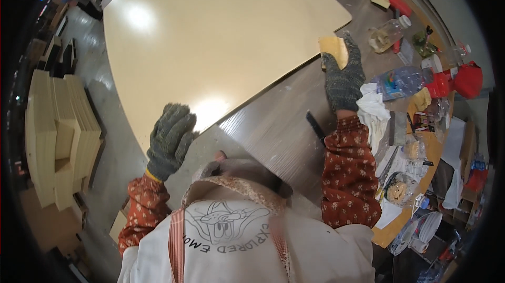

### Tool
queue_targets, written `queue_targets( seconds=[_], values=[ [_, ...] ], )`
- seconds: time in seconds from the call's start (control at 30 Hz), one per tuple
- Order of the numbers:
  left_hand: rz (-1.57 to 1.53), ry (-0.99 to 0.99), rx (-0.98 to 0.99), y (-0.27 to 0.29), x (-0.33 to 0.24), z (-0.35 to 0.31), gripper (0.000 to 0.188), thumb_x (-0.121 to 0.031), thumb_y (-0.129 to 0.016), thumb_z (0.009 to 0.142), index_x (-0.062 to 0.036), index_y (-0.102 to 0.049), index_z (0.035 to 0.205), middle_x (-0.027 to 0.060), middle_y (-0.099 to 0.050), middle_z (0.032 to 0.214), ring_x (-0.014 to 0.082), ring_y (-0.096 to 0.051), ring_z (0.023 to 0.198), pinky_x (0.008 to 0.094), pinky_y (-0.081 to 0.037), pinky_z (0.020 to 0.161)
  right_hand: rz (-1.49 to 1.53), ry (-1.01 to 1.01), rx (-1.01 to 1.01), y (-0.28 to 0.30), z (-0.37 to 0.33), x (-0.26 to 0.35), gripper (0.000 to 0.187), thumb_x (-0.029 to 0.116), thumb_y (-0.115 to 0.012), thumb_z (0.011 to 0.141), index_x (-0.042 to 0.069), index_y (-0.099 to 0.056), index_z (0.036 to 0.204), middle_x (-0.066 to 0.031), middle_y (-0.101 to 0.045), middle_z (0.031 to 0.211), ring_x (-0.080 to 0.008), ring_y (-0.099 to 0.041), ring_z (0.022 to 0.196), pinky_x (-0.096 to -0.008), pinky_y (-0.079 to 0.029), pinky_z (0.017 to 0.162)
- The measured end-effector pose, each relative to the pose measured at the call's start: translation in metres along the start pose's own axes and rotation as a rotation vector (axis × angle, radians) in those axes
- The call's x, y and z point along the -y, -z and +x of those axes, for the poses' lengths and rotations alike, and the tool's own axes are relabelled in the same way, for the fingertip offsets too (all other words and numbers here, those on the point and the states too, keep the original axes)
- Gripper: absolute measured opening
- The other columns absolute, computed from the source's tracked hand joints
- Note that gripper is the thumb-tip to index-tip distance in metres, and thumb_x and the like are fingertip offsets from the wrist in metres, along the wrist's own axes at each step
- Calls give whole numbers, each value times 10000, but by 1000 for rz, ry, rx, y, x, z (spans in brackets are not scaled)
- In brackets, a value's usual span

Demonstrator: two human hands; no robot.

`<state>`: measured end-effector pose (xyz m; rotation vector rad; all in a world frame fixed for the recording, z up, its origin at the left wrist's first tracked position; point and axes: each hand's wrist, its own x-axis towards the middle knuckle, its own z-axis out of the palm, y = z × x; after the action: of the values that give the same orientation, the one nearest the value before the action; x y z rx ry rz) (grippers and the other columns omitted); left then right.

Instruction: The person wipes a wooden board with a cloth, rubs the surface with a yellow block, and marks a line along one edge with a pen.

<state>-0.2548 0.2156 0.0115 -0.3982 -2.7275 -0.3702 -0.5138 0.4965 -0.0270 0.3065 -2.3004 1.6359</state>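
A large cream panel (215, 46) with curved sides lies on the grey wood-grain table (286, 130). My left hand (171, 138), in a dark grey knit glove, rests on the panel's near left corner with its fingers stretched out. My right hand (344, 80), in a matching glove, grips a yellow, bent pad (332, 46) that may be folded sandpaper. The pad is beside the panel's right edge; whether it touches the edge I cannot tell. Near my right forearm lies a slim dark tool (315, 125), its kind unclear.
Along the right side are a clear bottle (388, 34), a larger bottle with a blue label (397, 83), a white cloth (372, 115), a red object (467, 79) and a jar (400, 188). Stacked pale boards (63, 141) stand on the floor at left.
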Motion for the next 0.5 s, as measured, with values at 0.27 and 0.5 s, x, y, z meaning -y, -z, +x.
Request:
queue_targets(
  seconds=[0.27, 0.5],
  values=[
    [-40, 140, 8, 24, 23, -49, 338, -36, -608, 813, -19, -600, 1150, 177, -557, 1230, 363, -491, 1194, 474, -335, 1055, -84, 427, 521, -52, -196, 92, 361, 162, -598, 857, 82, -536, 1203, -91, -614, 1134, -208, -609, 853, -313, -496, 720],
    [-69, 323, -94, 43, 53, -127, 327, -36, -601, 852, -17, -590, 1179, 186, -535, 1275, 325, -489, 1217, 403, -362, 1045, -316, 58, 461, -68, -230, 97, 455, 128, -658, 833, 3, -497, 1239, -190, -583, 1150, -228, -646, 896, -318, -543, 798]
  ],
)
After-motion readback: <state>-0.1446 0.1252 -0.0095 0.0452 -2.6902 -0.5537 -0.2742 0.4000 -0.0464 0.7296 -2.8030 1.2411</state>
